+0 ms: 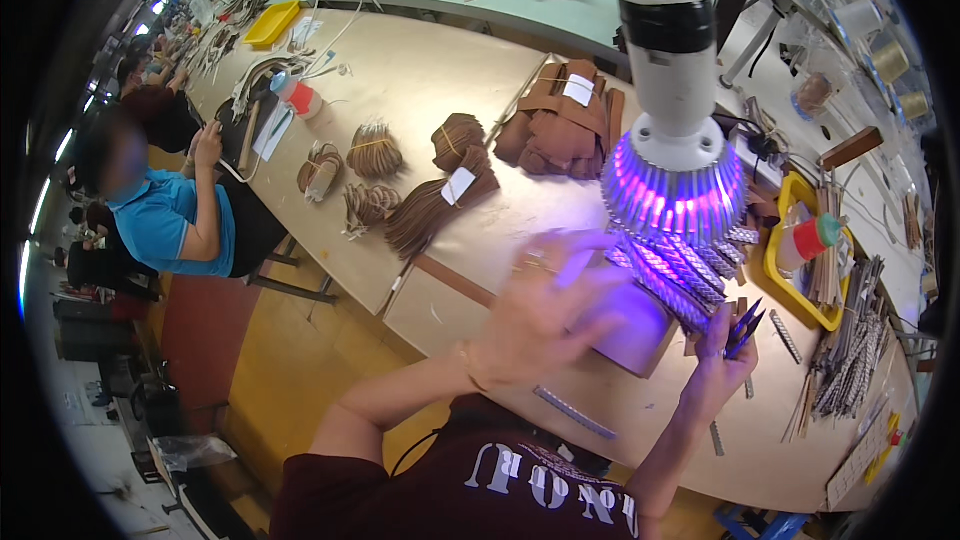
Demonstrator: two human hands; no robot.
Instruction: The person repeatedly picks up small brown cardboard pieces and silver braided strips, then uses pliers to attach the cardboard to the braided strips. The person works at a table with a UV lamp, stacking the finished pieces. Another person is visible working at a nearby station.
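Observation:
Under a lamp glowing purple (pixel 672 178), a bundle of braided straps (pixel 668 285) lies over a brown board (pixel 640 348). My left hand (pixel 540 315) is just left of the straps, smeared by motion. Its thumb and fingers look spread, with nothing seen between them. At the straps' near right end, my right hand (pixel 722 365) is closed round dark thread snips (pixel 744 328), their two points sticking out past the fingers. The lamp hides the far part of the straps. Whether my right fingers also pinch a strap end, I cannot tell.
Brown strip bundles (pixel 440 205) and a larger strapped stack (pixel 565 125) lie at the far left of the table. To the right are a yellow tray (pixel 835 315) with a red bottle (pixel 808 238) and loose braided strips (pixel 850 365). A person in blue (pixel 180 220) sits at left.

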